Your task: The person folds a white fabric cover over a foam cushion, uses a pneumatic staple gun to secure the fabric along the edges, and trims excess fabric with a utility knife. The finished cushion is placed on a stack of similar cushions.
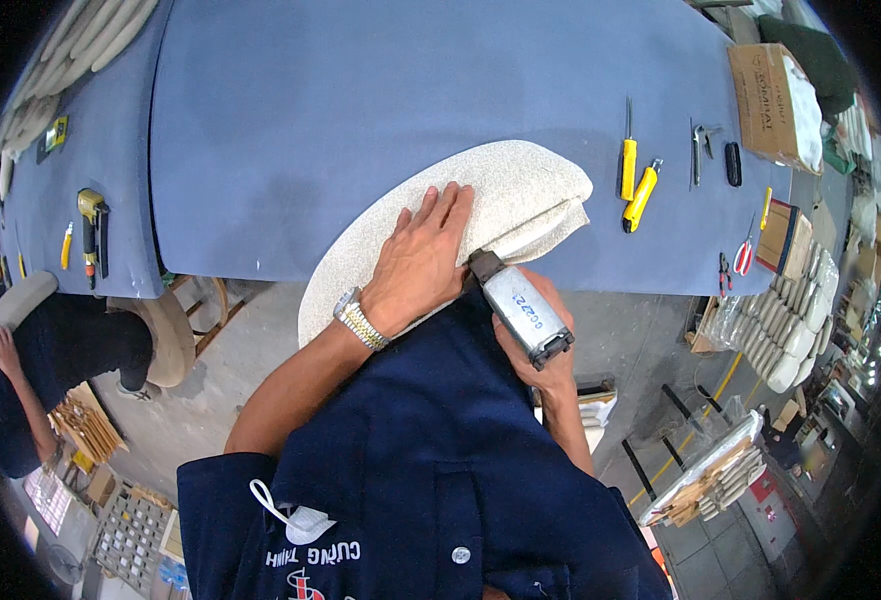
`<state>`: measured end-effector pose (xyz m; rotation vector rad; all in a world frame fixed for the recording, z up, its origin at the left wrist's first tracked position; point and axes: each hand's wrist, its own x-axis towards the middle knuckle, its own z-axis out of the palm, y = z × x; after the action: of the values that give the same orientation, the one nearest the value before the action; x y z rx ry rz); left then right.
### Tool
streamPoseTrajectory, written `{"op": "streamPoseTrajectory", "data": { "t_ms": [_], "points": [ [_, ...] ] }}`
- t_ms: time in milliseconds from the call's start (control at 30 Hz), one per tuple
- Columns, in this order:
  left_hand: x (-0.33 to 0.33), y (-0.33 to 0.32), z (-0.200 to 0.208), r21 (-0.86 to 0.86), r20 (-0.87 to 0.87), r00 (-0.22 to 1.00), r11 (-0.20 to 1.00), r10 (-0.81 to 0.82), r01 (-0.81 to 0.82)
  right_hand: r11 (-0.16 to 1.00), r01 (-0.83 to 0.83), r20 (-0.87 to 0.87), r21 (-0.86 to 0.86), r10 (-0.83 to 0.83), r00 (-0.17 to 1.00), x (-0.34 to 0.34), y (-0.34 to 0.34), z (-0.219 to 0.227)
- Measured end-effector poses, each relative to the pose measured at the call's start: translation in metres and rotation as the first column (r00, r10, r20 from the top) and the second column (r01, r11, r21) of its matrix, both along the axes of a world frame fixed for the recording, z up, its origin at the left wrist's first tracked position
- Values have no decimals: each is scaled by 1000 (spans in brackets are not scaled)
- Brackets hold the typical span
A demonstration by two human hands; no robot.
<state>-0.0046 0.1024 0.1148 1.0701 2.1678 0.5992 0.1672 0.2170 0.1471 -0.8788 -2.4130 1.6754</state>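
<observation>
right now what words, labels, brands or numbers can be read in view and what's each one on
I won't copy wording or digits, only where they stand:
Silver tool: blue digits, readable.
Dark blue shirt: white lettering, upside down, readable, beside a red-and-white emblem.
Cardboard box: dark print along its side.
Yellow-and-dark packet: too small to read.

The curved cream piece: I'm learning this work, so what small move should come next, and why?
Probably slide the silver tool, seemingly a staple gun, along the near edge toward the loose fabric flap. The right hand holds its nose at that edge, just left of the flap, which looks unfastened, while the left hand lies flat on the cream piece, seemingly steadying it.
</observation>
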Motion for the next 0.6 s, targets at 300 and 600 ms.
{"op": "streamPoseTrajectory", "data": {
  "t_ms": [300,600],
  "points": [
    [1,1,-7,15,-55,998,1000,-3,4,988,42,25,-147,-39,999,0,-5,-7],
    [-35,24,25,-42,-7,997,997,-71,70,992,47,-273,117,-13,962,-33,11,-11]
  ]
}}
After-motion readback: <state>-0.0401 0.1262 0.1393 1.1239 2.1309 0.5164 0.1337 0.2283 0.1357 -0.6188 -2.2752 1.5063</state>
